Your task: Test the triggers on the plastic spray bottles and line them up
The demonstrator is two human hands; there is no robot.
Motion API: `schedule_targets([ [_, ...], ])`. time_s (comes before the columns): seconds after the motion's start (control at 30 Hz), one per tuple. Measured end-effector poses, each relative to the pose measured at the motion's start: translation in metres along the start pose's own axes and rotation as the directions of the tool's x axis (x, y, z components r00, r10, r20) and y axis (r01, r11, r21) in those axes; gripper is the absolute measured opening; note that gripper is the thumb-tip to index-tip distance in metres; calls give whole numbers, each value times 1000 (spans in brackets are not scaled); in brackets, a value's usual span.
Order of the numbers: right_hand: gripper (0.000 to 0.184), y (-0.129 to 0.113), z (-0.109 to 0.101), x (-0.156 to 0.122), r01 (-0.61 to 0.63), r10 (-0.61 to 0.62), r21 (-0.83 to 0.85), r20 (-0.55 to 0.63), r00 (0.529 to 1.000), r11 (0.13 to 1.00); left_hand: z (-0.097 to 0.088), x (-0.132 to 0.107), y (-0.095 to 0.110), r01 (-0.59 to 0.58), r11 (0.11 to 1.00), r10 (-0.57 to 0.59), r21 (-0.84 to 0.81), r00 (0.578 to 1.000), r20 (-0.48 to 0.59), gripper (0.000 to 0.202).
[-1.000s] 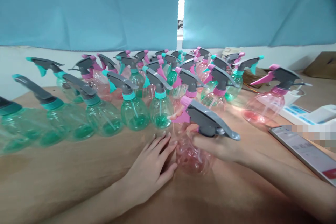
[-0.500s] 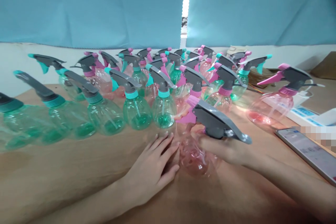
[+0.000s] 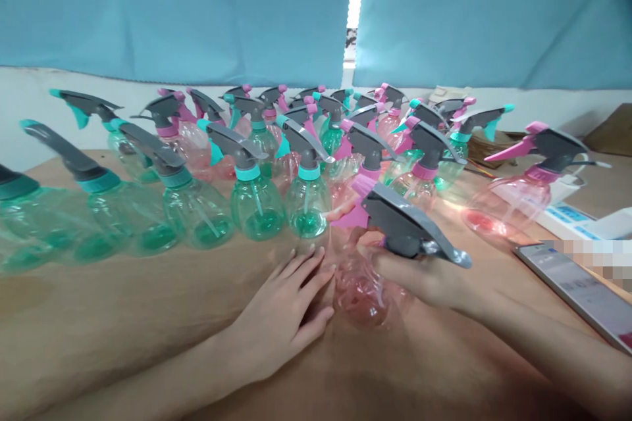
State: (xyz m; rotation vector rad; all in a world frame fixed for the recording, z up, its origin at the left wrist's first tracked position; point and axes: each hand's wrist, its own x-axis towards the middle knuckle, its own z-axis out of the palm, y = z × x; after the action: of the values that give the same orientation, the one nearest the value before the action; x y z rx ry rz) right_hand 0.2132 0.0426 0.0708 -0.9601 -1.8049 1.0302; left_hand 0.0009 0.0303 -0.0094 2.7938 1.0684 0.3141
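Observation:
A clear pink spray bottle (image 3: 363, 296) with a grey and pink trigger head stands in front of me, its nozzle pointing away to the left. My right hand (image 3: 409, 270) is wrapped round its neck from behind, with a finger at the pink trigger; the bottle head hides part of the hand. Flat on the table just left of this bottle lies my left hand (image 3: 291, 302), fingers stretched out and slightly spread, holding nothing. Its thumb and fingertips come close to the bottle's side; whether they touch it I cannot tell.
Green spray bottles (image 3: 257, 207) stand in a row ahead and to the left, with more pink and green ones behind. One pink spray bottle (image 3: 513, 197) stands apart on the right. A phone (image 3: 577, 289) and a white power strip (image 3: 577, 220) lie at the right. Blue curtains (image 3: 172, 13) hang behind.
The view has shifted very slightly. Both hands and the pink spray bottle keep nearly the same places, and my right hand still grips it.

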Motion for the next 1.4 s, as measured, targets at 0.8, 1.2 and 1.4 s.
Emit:
schedule_targets([
  [0.8, 23, -9, 0, -1, 82, -93, -126, -85, 992, 989, -4, 1, 2, 19, 1000, -20, 3, 999, 41, 47],
  [1.2, 14, -4, 0, -2, -11, 10, -30, -22, 1000, 999, -2, 0, 1, 23, 1000, -22, -6, 999, 38, 48],
  [1.4, 14, 1, 3, -3, -54, 55, 48, -25, 998, 997, -2, 1, 0, 16, 999, -15, -30, 1000, 19, 48],
])
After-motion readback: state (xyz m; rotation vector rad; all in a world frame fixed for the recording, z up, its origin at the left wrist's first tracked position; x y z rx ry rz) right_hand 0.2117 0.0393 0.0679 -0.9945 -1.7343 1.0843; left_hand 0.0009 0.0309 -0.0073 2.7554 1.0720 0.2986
